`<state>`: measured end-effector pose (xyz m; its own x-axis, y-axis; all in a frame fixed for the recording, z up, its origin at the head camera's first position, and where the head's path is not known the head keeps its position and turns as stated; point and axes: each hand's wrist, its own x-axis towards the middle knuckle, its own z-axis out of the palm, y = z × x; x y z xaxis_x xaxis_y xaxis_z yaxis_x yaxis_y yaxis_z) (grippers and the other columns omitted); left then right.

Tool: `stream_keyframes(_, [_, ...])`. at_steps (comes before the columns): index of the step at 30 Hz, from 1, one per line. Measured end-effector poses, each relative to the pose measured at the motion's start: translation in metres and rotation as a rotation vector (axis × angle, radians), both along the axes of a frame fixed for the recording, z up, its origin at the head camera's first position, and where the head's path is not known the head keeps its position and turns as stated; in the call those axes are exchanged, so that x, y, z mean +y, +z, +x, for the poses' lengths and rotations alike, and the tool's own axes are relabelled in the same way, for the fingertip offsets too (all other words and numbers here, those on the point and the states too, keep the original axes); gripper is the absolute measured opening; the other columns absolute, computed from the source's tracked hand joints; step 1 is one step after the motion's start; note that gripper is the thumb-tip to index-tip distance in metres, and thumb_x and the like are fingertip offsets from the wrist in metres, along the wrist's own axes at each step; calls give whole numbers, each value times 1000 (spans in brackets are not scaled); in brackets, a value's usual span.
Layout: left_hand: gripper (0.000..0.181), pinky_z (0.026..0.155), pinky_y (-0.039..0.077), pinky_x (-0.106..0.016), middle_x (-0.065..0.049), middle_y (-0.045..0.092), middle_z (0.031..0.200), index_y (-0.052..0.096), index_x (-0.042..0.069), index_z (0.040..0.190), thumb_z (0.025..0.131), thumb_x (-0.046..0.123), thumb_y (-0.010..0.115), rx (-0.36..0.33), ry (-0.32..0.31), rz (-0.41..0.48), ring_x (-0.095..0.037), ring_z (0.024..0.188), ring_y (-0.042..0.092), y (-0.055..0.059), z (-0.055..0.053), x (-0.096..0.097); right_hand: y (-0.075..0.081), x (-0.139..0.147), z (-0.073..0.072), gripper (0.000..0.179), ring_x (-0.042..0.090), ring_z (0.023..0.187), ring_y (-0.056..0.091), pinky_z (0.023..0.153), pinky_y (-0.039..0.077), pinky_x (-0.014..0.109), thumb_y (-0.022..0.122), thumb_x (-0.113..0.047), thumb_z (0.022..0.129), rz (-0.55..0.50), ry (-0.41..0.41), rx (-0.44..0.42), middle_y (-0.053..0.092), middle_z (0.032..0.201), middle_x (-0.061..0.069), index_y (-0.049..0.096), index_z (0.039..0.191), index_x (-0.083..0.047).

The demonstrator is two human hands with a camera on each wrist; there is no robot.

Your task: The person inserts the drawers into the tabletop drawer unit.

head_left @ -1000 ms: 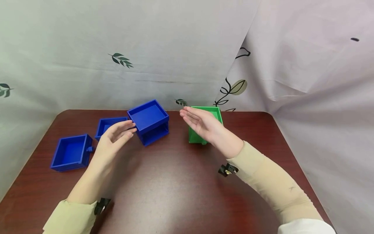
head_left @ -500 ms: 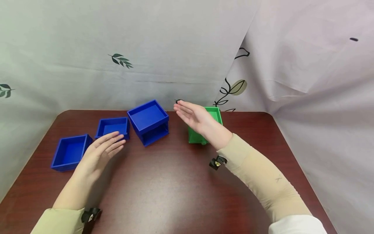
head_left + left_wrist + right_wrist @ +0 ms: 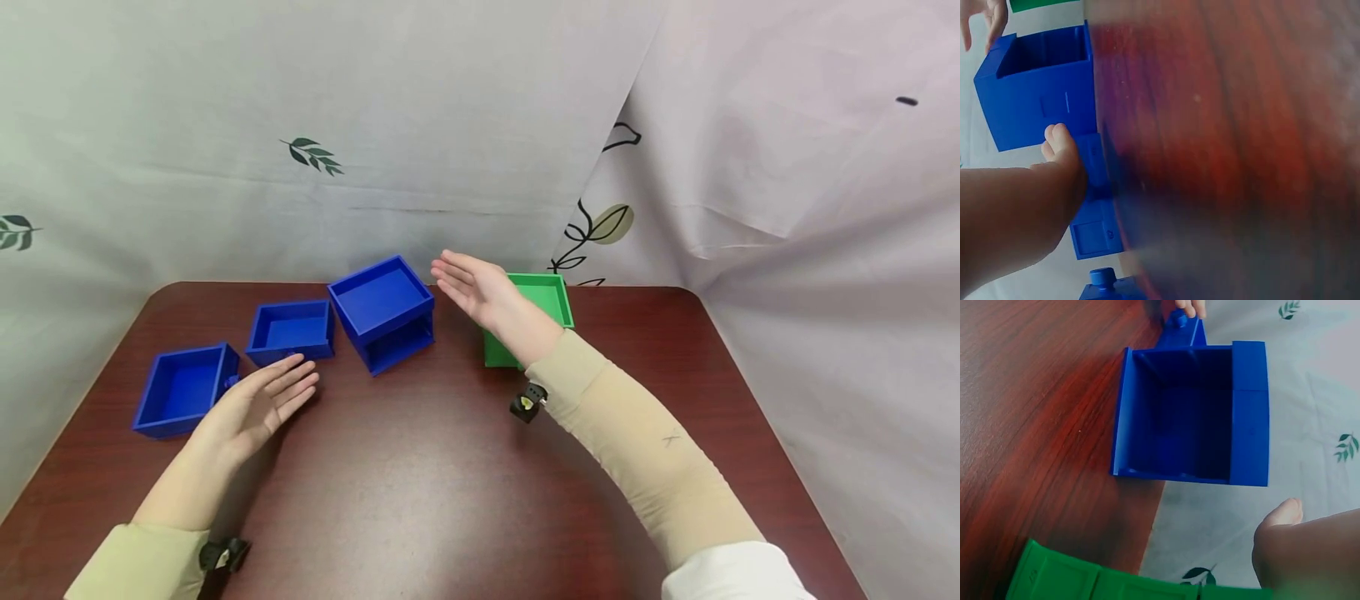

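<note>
Holding nothing with the right hand (image 3: 480, 287) or the left hand (image 3: 255, 408), fingers nearly straight on both. At nine o'clock from the right hand, near but apart, a blue box (image 3: 381, 300) with an open front; at three o'clock, partly hidden, a green box (image 3: 546, 298). At one o'clock from the left hand, a blue drawer (image 3: 291, 327); between nine and ten, a second blue drawer (image 3: 180, 387), contact with either impossible to tell. Probably light, stiff, smooth enough to slip, not very fragile; best taken by opposite side walls, or the drawers by their knobs (image 3: 231, 381). Beneath, a reddish-brown table (image 3: 405, 483).
</note>
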<state>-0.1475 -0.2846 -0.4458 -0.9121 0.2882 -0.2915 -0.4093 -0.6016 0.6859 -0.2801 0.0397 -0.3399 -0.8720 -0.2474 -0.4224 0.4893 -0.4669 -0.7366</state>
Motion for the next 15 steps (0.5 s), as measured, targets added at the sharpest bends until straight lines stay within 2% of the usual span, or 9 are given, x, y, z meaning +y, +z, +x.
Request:
stream_keyframes(3, [38,94,65,-30,-1,79,113,79,13,108,115,14,42,-69,3,33,-17,108,77,-1,-1,0,-5,-6,-4,46,30,149,54,124,46,33,59,-8,109,8,-2,13,56,157,21,53,154,0])
stream_keyframes(7, [38,95,65,-32,-4,79,111,78,9,105,115,13,41,-128,9,67,-19,106,77,-4,-3,0,-12,-13,-9,44,31,147,55,123,47,34,62,-7,108,14,-22,26,58,154,22,56,150,3])
stream_keyframes(15, [37,98,64,-33,-9,77,111,73,5,105,116,15,39,-166,13,101,-23,104,77,-9,-6,-5,-22,-22,-16,41,33,144,58,122,48,35,66,-4,104,25,-72,40,61,150,24,61,144,7])
